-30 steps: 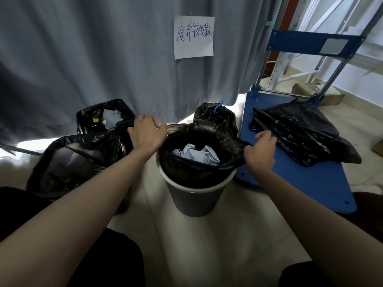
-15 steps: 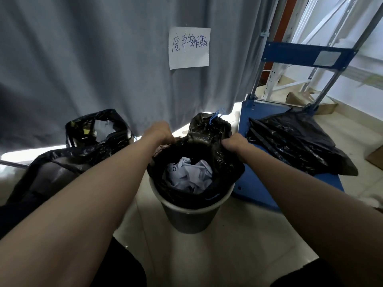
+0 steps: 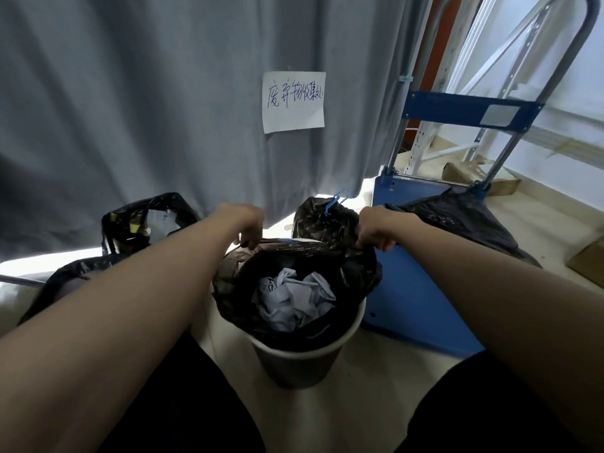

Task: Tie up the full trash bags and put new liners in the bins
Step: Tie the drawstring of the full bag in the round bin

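**Both hands gripping the rim of the black liner over the bin**

The left hand is closing its fingers around the far left edge of the black trash bag, pinching the plastic in a fist. The right hand is doing the same at the far right edge, its fingers curling tight on the rim. Between the two sets of fingers the far edge of the bag is stretching in a nearly straight line.

Below and nearer than the fingers, the bag is sitting in the grey bin on the floor, its mouth gaping and crumpled white paper lying inside.

Just beyond the right fingers, a tied black bag with a blue tie is standing against the grey curtain. Out past the left fingers another black bag is sitting open. To the right of the right fingers a blue cart is carrying loose black bags. A handwritten paper note is hanging on the curtain above the hands.
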Tool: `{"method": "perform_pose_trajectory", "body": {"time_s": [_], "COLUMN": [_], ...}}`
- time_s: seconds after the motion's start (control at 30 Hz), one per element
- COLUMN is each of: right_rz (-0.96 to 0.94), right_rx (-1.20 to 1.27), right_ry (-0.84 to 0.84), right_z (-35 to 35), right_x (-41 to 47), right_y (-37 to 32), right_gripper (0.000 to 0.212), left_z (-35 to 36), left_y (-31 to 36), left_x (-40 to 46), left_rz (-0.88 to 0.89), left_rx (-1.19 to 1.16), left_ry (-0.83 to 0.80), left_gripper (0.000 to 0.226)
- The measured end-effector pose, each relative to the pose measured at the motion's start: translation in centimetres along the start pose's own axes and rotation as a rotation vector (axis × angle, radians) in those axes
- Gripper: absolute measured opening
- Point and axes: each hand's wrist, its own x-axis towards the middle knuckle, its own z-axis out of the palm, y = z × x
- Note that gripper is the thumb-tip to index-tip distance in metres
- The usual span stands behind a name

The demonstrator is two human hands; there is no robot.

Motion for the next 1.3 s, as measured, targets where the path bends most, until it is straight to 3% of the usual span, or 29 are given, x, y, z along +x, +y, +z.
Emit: {"method": "perform_pose_trajectory", "body": {"time_s": [0.1,0.27,0.4,0.47,0.57,0.63,0.7,0.87,0.97,1.07,1.2,1.3], "right_rz": [0.032,-0.028,-0.093,-0.097,-0.081,-0.083,-0.121,-0.139,-0.121,-0.107,-0.215,-0.267], "right_rx": [-0.085,0.019,0.154,0.132,0.090,0.039,-0.075,-0.372,-0.370,-0.319,-0.022,0.165], "right_ry": [-0.056,0.330,0.415,0.417,0.374,0.320,0.187,-0.082,-0.224,-0.307,-0.022,0.143], "right_z": [0.8,0.3,-0.3,-0.3,-0.1,0.0,0.1,0.4,0.1,0.4,1.0,1.5], "right_x": [-0.5,-0.2,0.5,0.7,1.1,1.4,1.5,0.4,-0.1,-0.4,0.3,1.2], "right_y": [1.0,0.4,-1.1,-1.5,-1.6,-1.6,-1.9,-2.7,-2.9,-3.5,-4.7,-5.6], "right_gripper": [0.014,0.010,0.005,0.009,0.023,0.021,0.008,0.028,0.042,0.044,0.045,0.031], "left_z": [0.2,0.5,0.6,0.3,-0.1,0.0,0.3,0.5,0.1,-0.4,-1.1,-1.6], "left_y": [-0.4,0.0,1.4,2.3,2.9,3.0,3.1,3.7,4.0,4.1,4.4,4.7], "left_x": [0.0,-0.8,-1.2,-1.2,-1.2,-1.1,-1.0,-0.8,-1.0,-1.3,-1.5,-2.0], "left_rz": [-0.015,-0.016,0.024,0.053,0.058,0.045,0.035,0.080,0.105,0.131,0.158,0.192], "left_rx": [-0.085,-0.113,-0.070,-0.119,-0.202,-0.200,-0.163,-0.170,-0.228,-0.279,-0.353,-0.388], "left_ry": [-0.005,0.084,0.279,0.346,0.398,0.404,0.405,0.447,0.474,0.470,0.494,0.518], "left_gripper": [0.016,0.023,0.051,0.054,0.055,0.055,0.053,0.033,0.024,0.016,0.011,0.008]}}
